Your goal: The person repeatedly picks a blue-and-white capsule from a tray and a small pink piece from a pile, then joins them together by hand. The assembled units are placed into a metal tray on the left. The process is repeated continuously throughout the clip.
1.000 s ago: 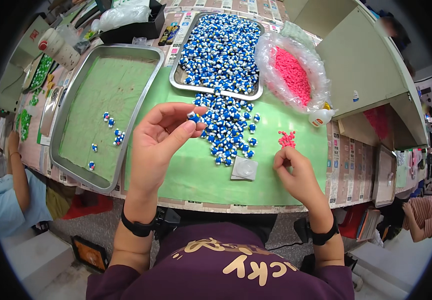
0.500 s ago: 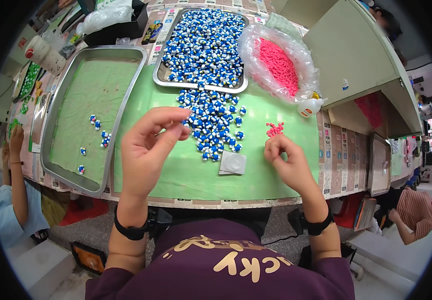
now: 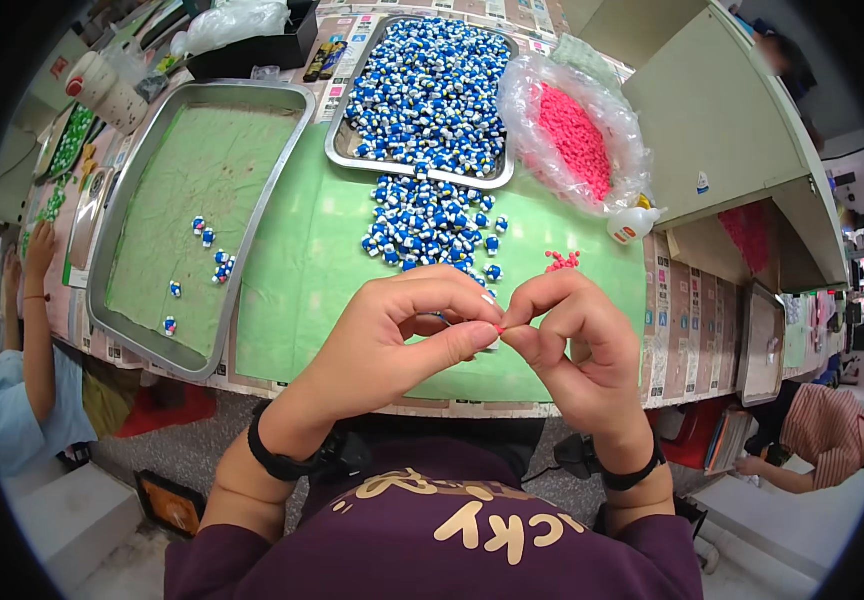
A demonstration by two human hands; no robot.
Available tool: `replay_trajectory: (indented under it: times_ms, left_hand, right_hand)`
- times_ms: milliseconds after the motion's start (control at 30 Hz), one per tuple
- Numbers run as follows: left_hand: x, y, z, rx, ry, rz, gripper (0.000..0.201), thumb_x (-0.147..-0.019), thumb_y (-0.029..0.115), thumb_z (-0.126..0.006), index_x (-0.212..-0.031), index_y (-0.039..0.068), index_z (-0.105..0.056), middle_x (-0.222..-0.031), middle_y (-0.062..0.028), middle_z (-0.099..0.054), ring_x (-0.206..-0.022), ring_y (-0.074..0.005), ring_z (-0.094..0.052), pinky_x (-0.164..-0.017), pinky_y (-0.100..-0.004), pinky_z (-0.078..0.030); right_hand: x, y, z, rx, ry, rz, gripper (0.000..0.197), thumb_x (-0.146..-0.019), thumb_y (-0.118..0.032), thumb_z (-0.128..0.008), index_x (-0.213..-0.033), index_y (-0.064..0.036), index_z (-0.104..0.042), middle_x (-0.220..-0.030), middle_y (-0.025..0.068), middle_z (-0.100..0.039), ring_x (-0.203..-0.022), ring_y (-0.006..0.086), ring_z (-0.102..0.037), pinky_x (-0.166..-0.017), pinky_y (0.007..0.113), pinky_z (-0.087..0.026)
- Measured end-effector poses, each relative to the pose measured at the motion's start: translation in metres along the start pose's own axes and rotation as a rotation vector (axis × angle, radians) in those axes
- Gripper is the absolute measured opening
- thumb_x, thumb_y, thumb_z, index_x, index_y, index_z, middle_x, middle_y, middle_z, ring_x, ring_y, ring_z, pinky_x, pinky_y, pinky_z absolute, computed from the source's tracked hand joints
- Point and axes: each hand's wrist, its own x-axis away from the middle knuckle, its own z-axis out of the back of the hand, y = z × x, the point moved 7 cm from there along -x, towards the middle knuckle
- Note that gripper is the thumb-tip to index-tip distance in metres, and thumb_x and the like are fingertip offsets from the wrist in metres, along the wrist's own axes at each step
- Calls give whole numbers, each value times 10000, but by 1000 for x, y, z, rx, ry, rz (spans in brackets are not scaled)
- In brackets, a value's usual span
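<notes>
On the table lie trays, blue pieces, pink bits.

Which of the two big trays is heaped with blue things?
The back middle tray, heaped with blue-and-white pieces; the left tray holds only a few.

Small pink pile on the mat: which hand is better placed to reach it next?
The right hand, I'd judge: it's close to the pink pile, while the left hand sits farther left.
</notes>
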Motion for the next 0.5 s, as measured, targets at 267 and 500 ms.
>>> replay_trajectory:
  times_ms: [267,500]
  left_hand:
    - [-4,-8,3,2,-39,52,107,-880,-15,-640,-977,-42,-675,-1006,-92,-617,-843,-128,-603,-684,-252,-527]
    - [-7,-12,5,66,-18,113,109,-908,82,-649,-957,-10,-681,-877,-21,-632,-780,-80,-589,-672,-230,-503]
  right_hand:
    - [-4,-9,0,246,-49,58,183,-789,120,-639,-786,-5,-505,-909,123,-605,-751,227,-619,-651,290,-504]
    - [-8,-5,-3,233,-54,107,181,-751,136,-586,-791,-5,-479,-896,127,-568,-746,277,-578,-628,317,-475]
